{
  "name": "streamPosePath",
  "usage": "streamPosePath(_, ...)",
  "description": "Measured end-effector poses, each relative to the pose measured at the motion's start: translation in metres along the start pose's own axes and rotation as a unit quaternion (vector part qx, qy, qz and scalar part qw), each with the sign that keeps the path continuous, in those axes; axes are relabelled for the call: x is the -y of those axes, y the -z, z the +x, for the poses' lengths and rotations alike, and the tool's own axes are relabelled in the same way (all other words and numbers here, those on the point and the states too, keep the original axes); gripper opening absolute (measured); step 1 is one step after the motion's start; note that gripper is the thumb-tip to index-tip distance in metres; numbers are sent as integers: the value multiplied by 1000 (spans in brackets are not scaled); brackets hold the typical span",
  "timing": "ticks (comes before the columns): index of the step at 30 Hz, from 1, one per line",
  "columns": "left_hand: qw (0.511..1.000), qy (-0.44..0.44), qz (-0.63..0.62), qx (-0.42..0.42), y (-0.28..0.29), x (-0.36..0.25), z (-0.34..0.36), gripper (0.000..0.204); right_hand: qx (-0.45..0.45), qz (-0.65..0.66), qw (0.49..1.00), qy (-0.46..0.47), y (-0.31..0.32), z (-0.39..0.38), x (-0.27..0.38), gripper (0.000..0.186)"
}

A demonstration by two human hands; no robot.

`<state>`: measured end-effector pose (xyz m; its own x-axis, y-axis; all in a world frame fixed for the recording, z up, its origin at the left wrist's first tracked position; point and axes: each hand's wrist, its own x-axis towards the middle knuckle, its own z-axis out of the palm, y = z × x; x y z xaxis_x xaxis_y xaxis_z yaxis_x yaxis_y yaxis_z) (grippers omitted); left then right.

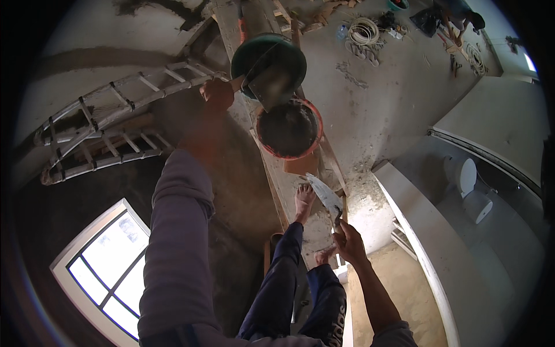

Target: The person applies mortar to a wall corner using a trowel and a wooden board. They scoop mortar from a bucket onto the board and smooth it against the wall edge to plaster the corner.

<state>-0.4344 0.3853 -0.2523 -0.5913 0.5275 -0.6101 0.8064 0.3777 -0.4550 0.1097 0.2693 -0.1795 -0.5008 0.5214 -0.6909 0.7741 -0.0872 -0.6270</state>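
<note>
My left hand (217, 95) is closed around the pale handle of a flat plastering tool (267, 92), whose grey plate tilts over the buckets. That hand is somewhat blurred. Below the plate is an orange-rimmed bucket (318, 136) with dark grey material inside. Just beyond it, a dark green bucket (300, 55) is partly covered by the plate. In my right hand (351, 244) is a pointed trowel (325, 192); its pale blade points forward toward the orange bucket, apart from it, above the planks near my bare feet.
Raised wooden planks (277, 188) carry both buckets and my feet. On the left lean metal ladders (124, 98), above a bright window (110, 260). A white toilet (468, 185) stands right, behind a partition wall (422, 254). Coiled hose (364, 32) and another person (459, 14) are far right.
</note>
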Motion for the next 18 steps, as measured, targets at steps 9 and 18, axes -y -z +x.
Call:
streamPosePath(9, 978, 52, -175, -101, -105, -9, 75, 25, -63, -72, 983, 158, -16, 84, 28, 57)
streamPosePath(18, 986, -16, -68, -152, -60, -10, 64, 25, -9, -244, 962, 122, -7, 157, 96, 55)
